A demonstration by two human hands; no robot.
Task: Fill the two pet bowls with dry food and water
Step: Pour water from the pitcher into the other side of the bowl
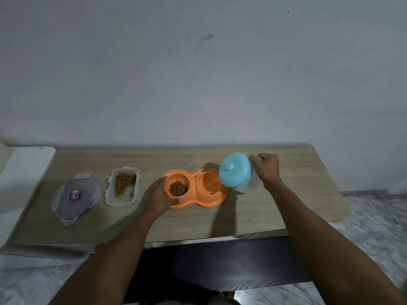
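Head view: both forearms reach forward from the lower frame onto the bench (pixel 198 223). The left hand (pixel 161 195) cups the left end of the dish (pixel 219 200), thumb on its near rim and fingers curved round its far edge. The right hand (pixel 267 168) is raised at centre right, wrist bent, fingers curled in a fist gripping the jug (pixel 246 186). The jug is tilted left, its mouth over the dish's right well.

The dish sits at frame centre between the hands. It is orange moulded plastic, a figure-eight with two round wells. Brown kibble (pixel 178 188) fills the left well; water (pixel 211 184) lies in the right. The jug body is translucent; its cap (pixel 235 170) is turquoise, dimpled, with a knob.

At left stands a clear rectangular box (pixel 120 202) holding kibble. Its clip lid (pixel 76 195) lies flat beside it. The bench top shows pale wood grain.
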